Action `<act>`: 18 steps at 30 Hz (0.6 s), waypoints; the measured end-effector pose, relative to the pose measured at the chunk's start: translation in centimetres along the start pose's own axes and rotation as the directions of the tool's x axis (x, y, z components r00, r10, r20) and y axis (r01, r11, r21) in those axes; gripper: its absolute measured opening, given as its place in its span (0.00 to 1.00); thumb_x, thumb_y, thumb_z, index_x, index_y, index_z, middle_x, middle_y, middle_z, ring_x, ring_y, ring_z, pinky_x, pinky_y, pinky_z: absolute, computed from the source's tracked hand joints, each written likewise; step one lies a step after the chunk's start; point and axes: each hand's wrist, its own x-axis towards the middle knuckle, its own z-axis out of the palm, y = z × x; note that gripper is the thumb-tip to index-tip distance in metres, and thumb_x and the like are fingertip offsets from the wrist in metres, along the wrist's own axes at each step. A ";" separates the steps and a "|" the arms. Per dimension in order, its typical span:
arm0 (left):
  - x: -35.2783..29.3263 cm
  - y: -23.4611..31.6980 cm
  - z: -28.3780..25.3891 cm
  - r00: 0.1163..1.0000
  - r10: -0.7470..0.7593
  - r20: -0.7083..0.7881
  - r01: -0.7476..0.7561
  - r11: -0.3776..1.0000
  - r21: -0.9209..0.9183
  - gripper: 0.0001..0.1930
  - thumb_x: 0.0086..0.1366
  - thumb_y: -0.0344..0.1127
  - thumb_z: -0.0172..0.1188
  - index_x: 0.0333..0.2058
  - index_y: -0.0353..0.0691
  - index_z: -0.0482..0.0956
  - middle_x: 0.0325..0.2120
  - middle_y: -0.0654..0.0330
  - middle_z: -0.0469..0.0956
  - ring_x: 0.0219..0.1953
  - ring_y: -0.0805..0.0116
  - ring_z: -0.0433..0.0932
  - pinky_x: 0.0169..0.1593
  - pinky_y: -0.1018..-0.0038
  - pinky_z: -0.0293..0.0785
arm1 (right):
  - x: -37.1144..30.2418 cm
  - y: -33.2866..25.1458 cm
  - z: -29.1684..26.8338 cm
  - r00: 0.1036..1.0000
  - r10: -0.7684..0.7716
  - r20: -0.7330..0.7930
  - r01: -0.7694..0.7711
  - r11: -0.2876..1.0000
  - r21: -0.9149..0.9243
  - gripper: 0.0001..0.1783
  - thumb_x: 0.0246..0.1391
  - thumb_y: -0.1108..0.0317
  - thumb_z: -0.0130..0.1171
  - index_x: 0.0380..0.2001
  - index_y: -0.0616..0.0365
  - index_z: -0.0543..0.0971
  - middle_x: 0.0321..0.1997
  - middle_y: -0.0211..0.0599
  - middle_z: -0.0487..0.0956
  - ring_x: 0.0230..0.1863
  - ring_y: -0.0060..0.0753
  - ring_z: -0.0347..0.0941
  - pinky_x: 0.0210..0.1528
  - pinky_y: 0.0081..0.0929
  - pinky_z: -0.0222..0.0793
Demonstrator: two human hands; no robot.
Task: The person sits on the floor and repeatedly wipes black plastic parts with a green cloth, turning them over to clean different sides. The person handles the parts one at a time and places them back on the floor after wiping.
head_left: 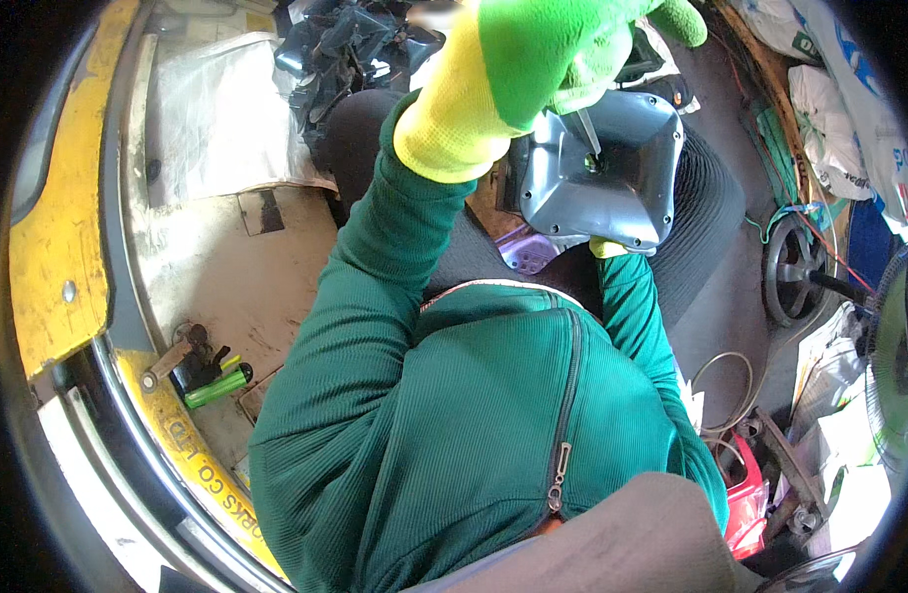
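A dark, glossy, square plastic housing (553,193) is held above my lap, its hollow side facing up and small holes in its corners. Under its near edge, my right hand (608,247) supports it; only part of the yellow glove shows, and the fingers are hidden behind the housing. My left hand (572,49), in a green and yellow glove, is closed over the far side. From it a thin metal tool (587,130) slants down to a small opening in the housing's middle. The tool's handle is hidden by the glove.
Black plastic parts (350,49) are heaped beyond my left knee, beside a clear plastic sheet (216,119). A yellow machine frame (58,247) runs along the left. To the right are a handwheel (795,272), a fan (894,356) and a red plastic item (745,494). Something purple (528,252) lies below the housing.
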 end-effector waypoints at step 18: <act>0.1 -11.2 -2.8 0.922 0.272 0.274 -0.384 0.558 0.736 0.08 0.61 0.28 0.55 0.35 0.34 0.82 0.34 0.56 0.82 0.33 0.65 0.80 0.38 0.71 0.76 | -0.6 0.8 0.7 0.999 -0.020 -0.042 0.022 0.999 0.045 0.24 0.61 0.57 0.57 0.57 0.56 0.73 0.46 0.38 0.80 0.41 0.39 0.78 0.44 0.34 0.77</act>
